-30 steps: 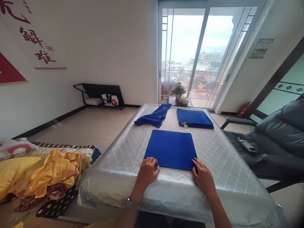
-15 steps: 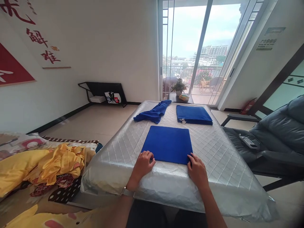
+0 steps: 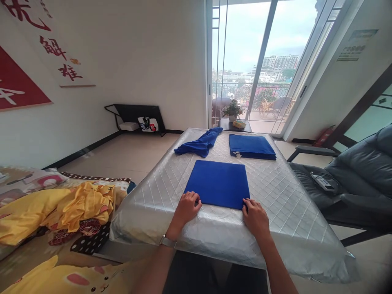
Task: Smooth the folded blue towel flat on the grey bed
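A flat, squared blue cloth (image 3: 219,183) lies on the silver quilted table cover (image 3: 281,204) in front of me. My left hand (image 3: 188,206) grips its near left corner with curled fingers. At the near right corner, my right hand (image 3: 255,214) pinches the edge between thumb and fingers. Beyond it on the right sits a neat stack of folded blue cloths (image 3: 252,146) with a white tag at its front. A crumpled blue cloth (image 3: 200,143) is spread loosely at the far left of the table.
Left of the table are yellow fabric items (image 3: 81,206) on a bed or couch. A dark armchair (image 3: 361,171) with a white remote-like device (image 3: 323,182) stands at the right. Behind the table, a small stand holds a potted plant (image 3: 232,111) before the glass door.
My view has shifted slightly, so everything sits a little farther right and higher. Both hands stay at the near corners of the flat blue cloth.
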Demonstrator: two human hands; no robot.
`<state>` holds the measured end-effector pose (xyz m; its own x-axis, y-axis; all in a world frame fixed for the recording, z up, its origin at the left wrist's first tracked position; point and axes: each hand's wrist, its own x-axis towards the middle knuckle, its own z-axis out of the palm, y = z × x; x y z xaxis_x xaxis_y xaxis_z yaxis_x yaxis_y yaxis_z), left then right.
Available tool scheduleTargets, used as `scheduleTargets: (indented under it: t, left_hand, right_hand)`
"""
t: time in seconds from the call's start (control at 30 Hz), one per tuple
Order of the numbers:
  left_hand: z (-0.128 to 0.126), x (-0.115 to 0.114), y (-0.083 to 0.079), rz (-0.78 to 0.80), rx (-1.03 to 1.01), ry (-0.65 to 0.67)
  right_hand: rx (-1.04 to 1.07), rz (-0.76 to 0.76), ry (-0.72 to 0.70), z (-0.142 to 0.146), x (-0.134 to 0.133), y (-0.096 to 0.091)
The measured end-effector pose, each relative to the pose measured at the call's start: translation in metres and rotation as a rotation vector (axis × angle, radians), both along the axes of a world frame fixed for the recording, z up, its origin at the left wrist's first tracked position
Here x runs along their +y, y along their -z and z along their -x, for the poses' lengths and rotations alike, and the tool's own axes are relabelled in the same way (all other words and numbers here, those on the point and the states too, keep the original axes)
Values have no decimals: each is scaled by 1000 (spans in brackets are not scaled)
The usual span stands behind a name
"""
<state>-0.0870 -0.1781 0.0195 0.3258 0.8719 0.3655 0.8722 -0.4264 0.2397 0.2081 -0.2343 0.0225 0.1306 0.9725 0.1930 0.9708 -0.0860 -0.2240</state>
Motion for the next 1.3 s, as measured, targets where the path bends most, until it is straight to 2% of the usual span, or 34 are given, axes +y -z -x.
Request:
scheduleTargets:
  t: [0.1,0.3,0.43,0.5,0.6,0.73,0.83,0.93,1.0,1.1,1.17,1.3]
  left_hand:
    - [0,-1,0,-5,-1,2]
    - [3,1,1,-46,-25,48]
    - [5,-2,-1,-131,-46,91]
    - [-2,-7,-5,-166,-63,101]
    - [-32,-17,-15,-153,-134,160]
    - [-98,-23,-25,-61,-152,384]
    - [-141,-17,-18,-2,-15,498]
    - [-161,-8,-1,94,82,485]
    - [-159,-4,10,143,99,453]
    - [-139,0,20,178,103,405]
    - [-116,4,22,202,107,331]
    - [-58,16,21,250,114,102]
  right_hand:
    - [3,33,-14,1,-4,2]
    - [38,-116,-11,7,-18,10]
    - [43,-135,-17,8,-19,10]
    - [49,-127,-13,7,-18,11]
    - [39,-108,-7,7,-16,12]
    - [5,-56,-21,5,-15,13]
    - [-36,8,-54,2,-14,13]
    - [-85,68,-71,1,-13,14]
    - [-97,103,-65,1,-12,14]
    - [-95,131,-52,2,-10,14]
    - [-91,136,-43,3,-8,15]
    - [-73,155,-13,2,-7,17]
